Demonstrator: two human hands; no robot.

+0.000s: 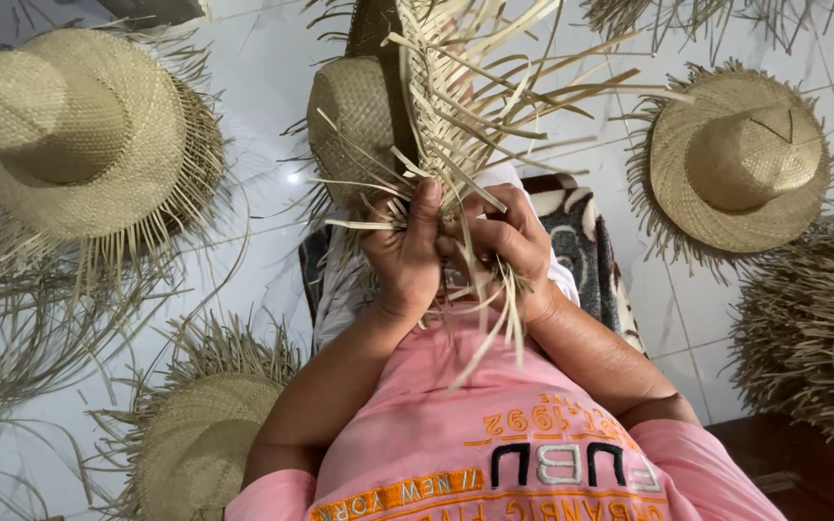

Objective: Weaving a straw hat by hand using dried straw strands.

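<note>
1. Weaving was mid-way on the unfinished straw hat [359, 125], held up in front of the pink shirt [494, 434], brim strands [475, 106] loose.
2. Left hand [405, 253] was clenched around a bundle of strands, thumb up.
3. Right hand [509, 246] pinched and folded strands beside it, fingers curled tight.
4. Next move probably needed one strand picked out and tucked snugly.
5. Finished hats [740, 159] lay around on the floor tiles [263, 77].

Glossy white tiled floor [272, 87] strewn with straw hats [79, 135].

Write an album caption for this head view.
Both hands, left hand and right hand, grip an unfinished straw hat's loose strands.
</note>
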